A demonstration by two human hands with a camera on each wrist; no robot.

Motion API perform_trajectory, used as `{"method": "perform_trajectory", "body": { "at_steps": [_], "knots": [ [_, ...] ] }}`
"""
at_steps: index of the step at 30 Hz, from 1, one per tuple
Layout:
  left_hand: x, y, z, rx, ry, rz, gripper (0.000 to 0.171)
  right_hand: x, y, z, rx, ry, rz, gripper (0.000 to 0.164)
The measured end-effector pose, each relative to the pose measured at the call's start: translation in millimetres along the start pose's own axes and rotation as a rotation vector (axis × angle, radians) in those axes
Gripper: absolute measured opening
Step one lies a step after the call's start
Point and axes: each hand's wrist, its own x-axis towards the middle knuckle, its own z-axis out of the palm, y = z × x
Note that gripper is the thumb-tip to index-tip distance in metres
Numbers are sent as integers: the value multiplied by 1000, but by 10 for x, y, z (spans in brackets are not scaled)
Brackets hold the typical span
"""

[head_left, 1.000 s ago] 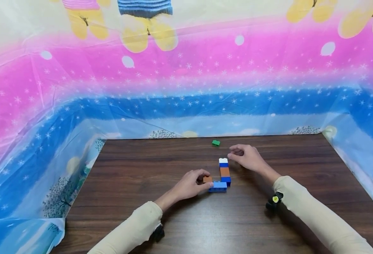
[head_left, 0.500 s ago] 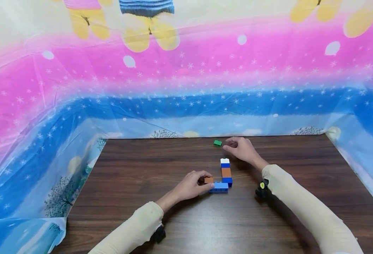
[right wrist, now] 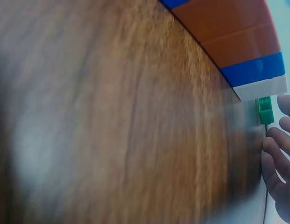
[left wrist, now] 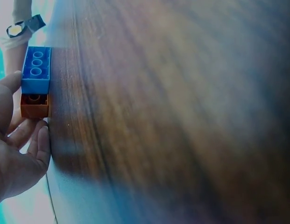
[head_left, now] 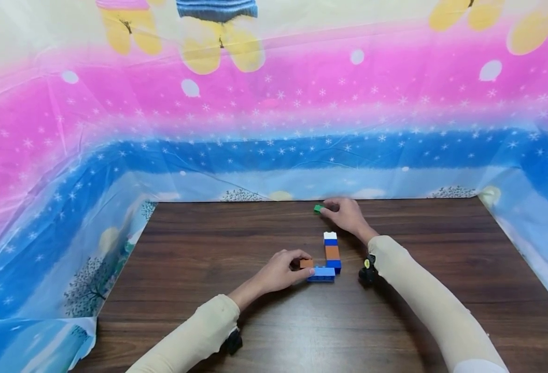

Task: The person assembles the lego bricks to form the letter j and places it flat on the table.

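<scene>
My left hand (head_left: 280, 273) holds a light blue toy brick (head_left: 321, 275) joined to an orange brick (head_left: 306, 263), thumb at the blue one and fingers at the orange one. In the left wrist view, the hollow underside of the light blue brick (left wrist: 36, 63) faces the camera. At the back of the table, the right hand (head_left: 346, 213) has its thumb and fingers around the near end of a small green brick (head_left: 318, 209). The right wrist view shows the green brick (right wrist: 265, 110) between thumb and fingers; a firm grip is not visible.
A row of joined bricks in blue, orange and white (head_left: 332, 253) lies beside the left hand's bricks, between both hands. The dark wooden table (head_left: 208, 228) ends at a patterned cloth (head_left: 255, 181) behind and at the sides.
My right hand has moved back and to the left, from beside the white brick to the green brick. The left hand has stayed on its bricks.
</scene>
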Motion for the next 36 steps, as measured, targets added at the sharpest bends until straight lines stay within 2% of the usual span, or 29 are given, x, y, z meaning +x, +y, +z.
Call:
{"method": "perform_trajectory", "body": {
  "at_steps": [9, 19, 36],
  "knots": [
    [19, -6, -3, -15, -9, 6, 43, 33, -19, 9, -61, -23, 3, 32],
    [20, -9, -17, -18, -16, 21, 42, -122, -28, -70, -51, -77, 30, 31],
    [29, -1, -6, -3, -16, -15, 45, -391, -3, -156, -22, -111, -68, 26]
  ]
}}
